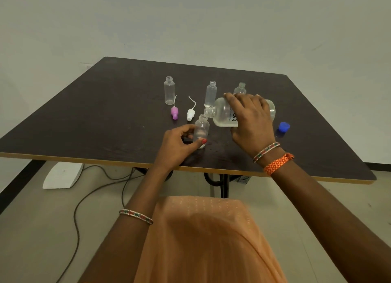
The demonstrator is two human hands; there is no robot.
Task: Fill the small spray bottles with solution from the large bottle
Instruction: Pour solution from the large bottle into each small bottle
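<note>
Dark tabletop [105,117] under me: my right hand [251,121] grips the large bottle [222,113] tipped sideways, long axis level, neck pointing left just above the small bottle [202,130], which my left hand [179,145] pinches upright, directly beneath the mouth.

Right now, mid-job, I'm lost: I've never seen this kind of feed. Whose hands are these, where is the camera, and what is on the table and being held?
There is no machine here: a person works with bare hands, and the one picture comes from a camera worn on their head, looking down and forward. The right hand grips the large bottle, tipped on its side with its mouth above a small bottle that the left hand steadies on the dark table. Three more small open bottles stand behind: one at the left, one in the middle, one partly hidden behind the right hand. A purple spray top, a white spray top and a blue cap lie loose.
</note>
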